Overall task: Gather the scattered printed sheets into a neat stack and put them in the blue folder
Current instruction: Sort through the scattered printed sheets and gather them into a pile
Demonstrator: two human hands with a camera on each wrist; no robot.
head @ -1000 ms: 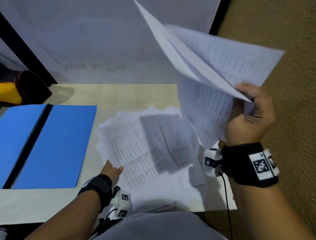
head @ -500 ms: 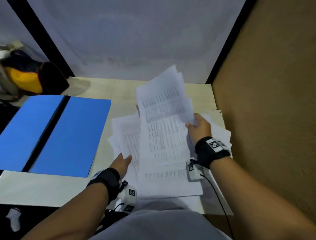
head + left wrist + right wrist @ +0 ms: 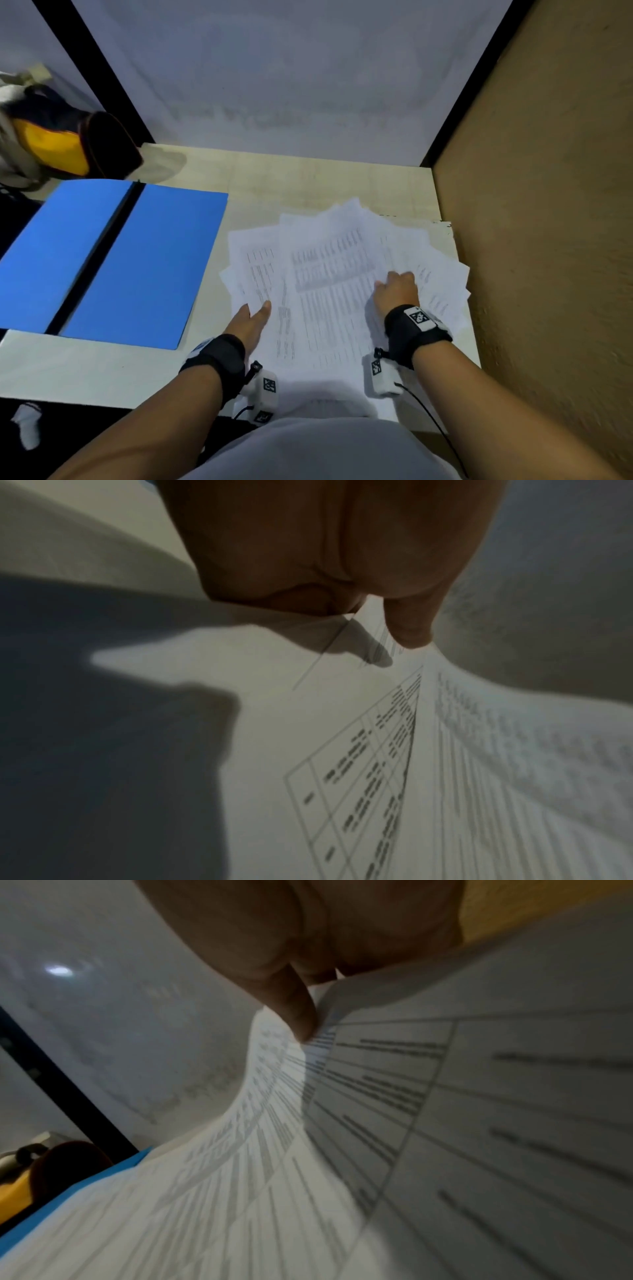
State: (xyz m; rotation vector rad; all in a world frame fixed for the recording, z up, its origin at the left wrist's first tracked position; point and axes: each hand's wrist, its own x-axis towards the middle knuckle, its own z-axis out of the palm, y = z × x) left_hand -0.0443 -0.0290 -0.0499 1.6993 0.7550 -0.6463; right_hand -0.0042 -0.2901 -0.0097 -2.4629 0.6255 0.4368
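Several printed sheets [image 3: 329, 284] lie fanned out and overlapping on the right half of the desk [image 3: 308, 181]. The blue folder [image 3: 144, 267] lies open flat to their left, black spine in the middle. My left hand [image 3: 255, 308] rests on the left edge of the fan, its thumb [image 3: 411, 634] touching the paper [image 3: 342, 750]. My right hand [image 3: 394, 281] sits on the pile's right part with knuckles up. In the right wrist view its thumb [image 3: 298, 1015] pinches a curled sheet [image 3: 479, 1069] against the hidden fingers.
A brown wall [image 3: 548, 240] closes off the desk's right side, and a white partition [image 3: 274, 85] stands behind it. At the back left, beyond the folder, lies a yellow and black bag [image 3: 58, 147]. Something white [image 3: 29, 425] is on the dark floor at the lower left.
My right hand has come down from head height and laid its bunch of sheets on the pile. My left hand has stayed at the pile's left edge.
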